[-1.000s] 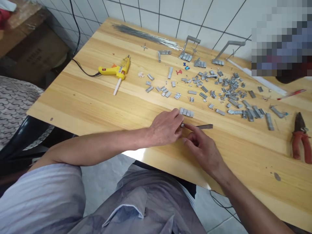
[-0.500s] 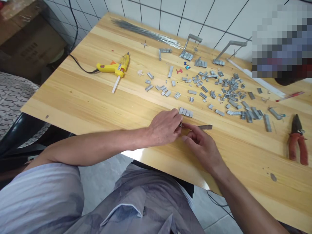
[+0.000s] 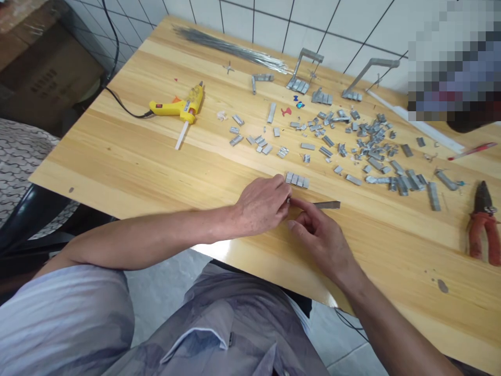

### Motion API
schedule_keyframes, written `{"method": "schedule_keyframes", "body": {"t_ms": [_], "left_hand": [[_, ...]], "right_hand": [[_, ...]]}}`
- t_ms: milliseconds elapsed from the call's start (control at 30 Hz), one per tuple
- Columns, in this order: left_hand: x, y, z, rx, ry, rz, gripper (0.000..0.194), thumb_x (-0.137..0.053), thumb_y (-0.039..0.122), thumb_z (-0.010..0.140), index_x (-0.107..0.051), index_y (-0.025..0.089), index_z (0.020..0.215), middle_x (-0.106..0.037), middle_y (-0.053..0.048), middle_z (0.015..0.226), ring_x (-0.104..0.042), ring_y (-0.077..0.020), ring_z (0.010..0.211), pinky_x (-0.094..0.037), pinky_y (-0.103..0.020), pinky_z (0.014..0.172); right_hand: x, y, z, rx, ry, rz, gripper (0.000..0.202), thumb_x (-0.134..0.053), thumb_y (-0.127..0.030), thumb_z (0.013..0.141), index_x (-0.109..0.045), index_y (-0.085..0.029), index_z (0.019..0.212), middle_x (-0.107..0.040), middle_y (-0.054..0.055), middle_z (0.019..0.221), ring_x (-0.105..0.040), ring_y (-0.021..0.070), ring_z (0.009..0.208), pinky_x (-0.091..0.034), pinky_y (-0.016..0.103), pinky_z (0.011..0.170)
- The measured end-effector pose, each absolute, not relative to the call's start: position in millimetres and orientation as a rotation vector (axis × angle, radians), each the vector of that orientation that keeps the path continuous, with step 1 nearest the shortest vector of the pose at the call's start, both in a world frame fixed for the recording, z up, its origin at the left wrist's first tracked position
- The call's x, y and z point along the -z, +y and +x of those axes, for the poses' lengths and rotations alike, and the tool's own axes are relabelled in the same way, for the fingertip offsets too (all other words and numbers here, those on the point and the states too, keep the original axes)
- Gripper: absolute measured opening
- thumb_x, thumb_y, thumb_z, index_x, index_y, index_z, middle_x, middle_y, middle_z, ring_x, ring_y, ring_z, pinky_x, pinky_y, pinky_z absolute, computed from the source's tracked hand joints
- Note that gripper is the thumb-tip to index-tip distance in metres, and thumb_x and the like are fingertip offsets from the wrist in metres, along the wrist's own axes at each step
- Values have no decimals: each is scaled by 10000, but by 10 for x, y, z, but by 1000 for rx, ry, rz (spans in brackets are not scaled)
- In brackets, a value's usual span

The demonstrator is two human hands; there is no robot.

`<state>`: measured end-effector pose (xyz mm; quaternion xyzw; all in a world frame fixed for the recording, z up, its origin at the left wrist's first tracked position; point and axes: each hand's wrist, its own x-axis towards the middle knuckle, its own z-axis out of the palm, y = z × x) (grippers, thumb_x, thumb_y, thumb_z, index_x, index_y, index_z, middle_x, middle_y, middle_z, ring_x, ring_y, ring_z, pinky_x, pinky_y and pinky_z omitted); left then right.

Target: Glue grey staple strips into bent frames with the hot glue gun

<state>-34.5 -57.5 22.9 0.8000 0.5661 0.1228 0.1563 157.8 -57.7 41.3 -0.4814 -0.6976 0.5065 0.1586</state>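
My left hand (image 3: pixel 264 205) is closed near the front of the table, its fingertips pinching a small grey metal piece that is mostly hidden. My right hand (image 3: pixel 323 230) comes in from the right, its index finger stretched out to the left hand's fingertips. Its thumb stands apart below and the other fingers curl in. Behind the right index finger, a flat grey metal strip (image 3: pixel 330 204) sticks out; its left end is hidden, so I cannot tell what holds it. Just beyond the fingertips lies a row of joined grey metal blocks (image 3: pixel 297 180).
Many small grey metal pieces (image 3: pixel 373 141) are scattered beyond my hands. A yellow glue gun (image 3: pixel 183 108) lies left, red-handled pliers (image 3: pixel 483 224) right. Thin metal wires (image 3: pixel 235 49) and bent metal frames (image 3: pixel 299 73) are near the tiled wall. A red pen (image 3: pixel 472 151) lies far right.
The view has shifted slightly. The small metal piece at my left fingertips shows less than before, and my right index finger stays against the left hand's fingertips.
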Motion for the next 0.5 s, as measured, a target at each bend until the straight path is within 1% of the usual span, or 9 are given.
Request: {"method": "schedule_keyframes", "body": {"t_ms": [167, 267, 367, 500], "left_hand": [[-205, -575, -347, -368, 1619, 2314, 193, -518, 242, 973, -675, 148, 1034, -677, -114, 1040, -663, -248, 827, -474, -386, 670], [-198, -582, -339, -404, 1638, 2294, 179, -542, 261, 972, -672, 156, 1037, -680, -110, 1026, -668, -248, 829, -483, -379, 676], [-205, -594, -335, -416, 1652, 2264, 179, -582, 288, 955, -662, 159, 1050, -687, -109, 1026, -676, -256, 844, -505, -383, 702], [-211, -602, -342, -437, 1644, 2270, 243, -624, 305, 924, -646, 156, 1115, -696, -110, 1050, -678, -268, 871, -528, -405, 739]], "right_hand": [[-413, -617, 1576, -1405, -2009, -1372, 499, -609, -323, 897, -623, -161, 1369, -625, -47, 669, -558, 127, 575, -397, 266, 529], [-427, -671, 1623, -1391, -2004, -1383, 486, -607, -330, 909, -622, -162, 1365, -620, -48, 673, -558, 121, 567, -398, 263, 527], [-441, -740, 1736, -1396, -1970, -1416, 437, -623, -363, 919, -642, -164, 1308, -613, -46, 668, -549, 119, 551, -391, 261, 505], [-464, -806, 1929, -1406, -1946, -1468, 361, -640, -396, 915, -678, -182, 1203, -598, -45, 641, -525, 118, 523, -370, 255, 462]]}}
